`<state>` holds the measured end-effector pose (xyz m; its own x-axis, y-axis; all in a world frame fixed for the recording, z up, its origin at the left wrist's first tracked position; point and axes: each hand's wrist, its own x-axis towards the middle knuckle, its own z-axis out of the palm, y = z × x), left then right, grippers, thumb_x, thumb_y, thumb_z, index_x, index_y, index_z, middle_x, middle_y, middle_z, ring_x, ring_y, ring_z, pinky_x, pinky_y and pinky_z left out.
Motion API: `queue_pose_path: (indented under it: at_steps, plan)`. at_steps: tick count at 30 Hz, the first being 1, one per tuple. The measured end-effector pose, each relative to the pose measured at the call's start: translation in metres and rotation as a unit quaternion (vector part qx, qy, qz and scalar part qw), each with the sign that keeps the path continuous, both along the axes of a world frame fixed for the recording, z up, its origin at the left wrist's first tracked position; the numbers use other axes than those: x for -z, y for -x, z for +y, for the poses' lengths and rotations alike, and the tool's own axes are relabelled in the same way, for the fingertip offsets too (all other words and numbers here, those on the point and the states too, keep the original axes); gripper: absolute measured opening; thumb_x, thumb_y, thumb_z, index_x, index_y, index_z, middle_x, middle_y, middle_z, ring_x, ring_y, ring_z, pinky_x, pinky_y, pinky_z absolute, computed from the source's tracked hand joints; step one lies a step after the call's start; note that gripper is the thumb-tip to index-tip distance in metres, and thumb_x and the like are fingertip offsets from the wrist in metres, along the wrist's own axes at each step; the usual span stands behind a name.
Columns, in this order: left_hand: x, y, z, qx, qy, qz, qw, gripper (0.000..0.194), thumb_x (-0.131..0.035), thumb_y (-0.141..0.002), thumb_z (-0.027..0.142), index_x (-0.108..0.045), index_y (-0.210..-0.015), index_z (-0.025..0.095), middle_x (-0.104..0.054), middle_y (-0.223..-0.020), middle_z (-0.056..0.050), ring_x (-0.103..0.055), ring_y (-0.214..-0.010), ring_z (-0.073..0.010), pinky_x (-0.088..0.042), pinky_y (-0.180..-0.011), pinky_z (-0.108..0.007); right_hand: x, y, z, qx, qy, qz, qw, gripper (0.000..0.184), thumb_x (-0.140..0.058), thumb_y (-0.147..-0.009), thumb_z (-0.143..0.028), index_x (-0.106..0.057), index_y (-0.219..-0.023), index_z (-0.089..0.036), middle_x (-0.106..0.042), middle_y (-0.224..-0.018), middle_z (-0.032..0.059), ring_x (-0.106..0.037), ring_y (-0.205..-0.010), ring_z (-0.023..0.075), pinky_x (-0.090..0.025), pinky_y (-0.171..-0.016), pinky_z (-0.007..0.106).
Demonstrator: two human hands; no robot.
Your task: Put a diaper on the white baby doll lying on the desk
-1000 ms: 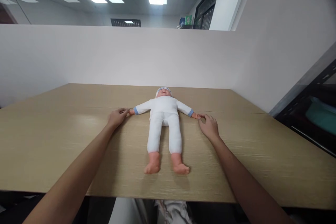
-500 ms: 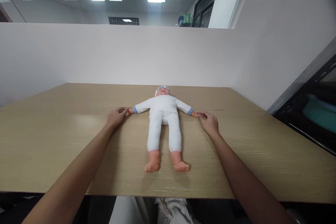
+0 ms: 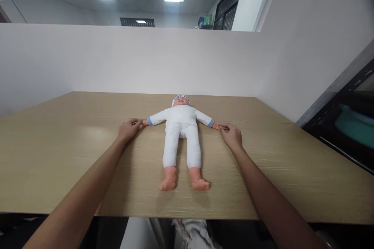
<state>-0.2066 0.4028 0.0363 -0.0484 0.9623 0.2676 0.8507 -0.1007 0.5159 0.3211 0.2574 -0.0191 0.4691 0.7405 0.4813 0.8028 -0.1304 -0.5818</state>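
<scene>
Head view. Doll point(image 3: 181, 116) in white clothes lies on its back on the table point(image 3: 73, 144), head toward 12 o'clock, feet toward 6. At its 9 o'clock, left hand point(image 3: 128, 128), thumb and fingers pinched on the doll's near arm-end. At 3, right hand point(image 3: 231, 135), likewise pinched. Wall point(image 3: 163, 62) at 12.
</scene>
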Motion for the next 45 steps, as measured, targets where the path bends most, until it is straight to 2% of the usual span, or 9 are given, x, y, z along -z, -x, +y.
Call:
queue_pose_path:
  at_steps: [6,12,18,21,26,34,45]
  plan:
    - [-0.002,-0.001,-0.002,0.001,0.005,0.005,1.0,0.058,-0.05,-0.096,0.074,-0.084,-0.107,0.029,-0.084,-0.103,-0.01,-0.073,-0.102,-0.0354,-0.049,-0.092,-0.043,0.0,0.0,0.0,0.009,0.006,0.012,1.0,0.028,-0.065,-0.096,-0.045,-0.084,-0.107,-0.027,-0.081,-0.103,0.0088,-0.069,-0.105,0.0289,-0.05,-0.094,0.039]
    - [-0.003,-0.003,-0.002,-0.006,0.006,0.009,1.0,0.056,-0.051,-0.096,0.072,-0.084,-0.108,0.028,-0.084,-0.108,-0.011,-0.071,-0.111,-0.0388,-0.047,-0.098,-0.048,-0.001,-0.005,0.002,0.016,0.014,0.046,0.999,0.032,-0.062,-0.098,-0.047,-0.085,-0.107,-0.026,-0.082,-0.107,0.0097,-0.071,-0.1,0.0264,-0.052,-0.088,0.036]
    - [-0.001,-0.003,-0.003,-0.002,-0.002,0.009,1.0,0.054,-0.051,-0.096,0.071,-0.084,-0.107,0.03,-0.084,-0.109,-0.011,-0.072,-0.11,-0.039,-0.046,-0.095,-0.046,-0.004,-0.011,0.007,0.012,0.025,0.094,0.995,0.026,-0.071,-0.09,-0.046,-0.086,-0.105,-0.032,-0.084,-0.1,0.0033,-0.075,-0.09,0.0241,-0.052,-0.079,0.033]
    - [0.0,-0.003,-0.003,-0.001,-0.01,0.01,1.0,0.052,-0.052,-0.096,0.07,-0.084,-0.103,0.03,-0.083,-0.105,-0.011,-0.072,-0.107,-0.0378,-0.046,-0.092,-0.044,-0.003,-0.013,0.01,0.018,0.025,0.104,0.994,0.026,-0.073,-0.088,-0.047,-0.087,-0.102,-0.03,-0.085,-0.098,0.0042,-0.076,-0.089,0.0249,-0.053,-0.079,0.034]
    - [0.002,-0.003,-0.002,0.0,-0.02,0.007,1.0,0.052,-0.053,-0.095,0.071,-0.084,-0.1,0.029,-0.083,-0.097,-0.011,-0.072,-0.1,-0.0367,-0.046,-0.087,-0.042,-0.001,-0.018,0.011,0.017,0.012,0.096,0.995,0.026,-0.073,-0.086,-0.046,-0.087,-0.099,-0.028,-0.084,-0.095,0.0057,-0.076,-0.089,0.0262,-0.054,-0.08,0.036]
    - [0.003,-0.002,-0.002,0.002,-0.022,-0.001,1.0,0.053,-0.054,-0.094,0.071,-0.085,-0.104,0.03,-0.084,-0.106,-0.012,-0.072,-0.11,-0.0405,-0.046,-0.092,-0.046,0.0,-0.019,0.01,0.009,-0.022,0.064,0.998,0.037,-0.069,-0.089,-0.055,-0.085,-0.096,-0.023,-0.084,-0.101,0.0115,-0.075,-0.096,0.0296,-0.058,-0.086,0.041]
    - [0.001,-0.004,-0.004,0.003,-0.013,-0.023,1.0,0.054,-0.055,-0.092,0.072,-0.085,-0.107,0.029,-0.084,-0.111,-0.012,-0.07,-0.116,-0.0419,-0.044,-0.102,-0.051,-0.006,-0.012,0.004,0.0,-0.035,0.047,0.998,0.027,-0.07,-0.088,-0.047,-0.084,-0.092,-0.024,-0.084,-0.094,0.0082,-0.075,-0.084,0.0257,-0.055,-0.079,0.036]
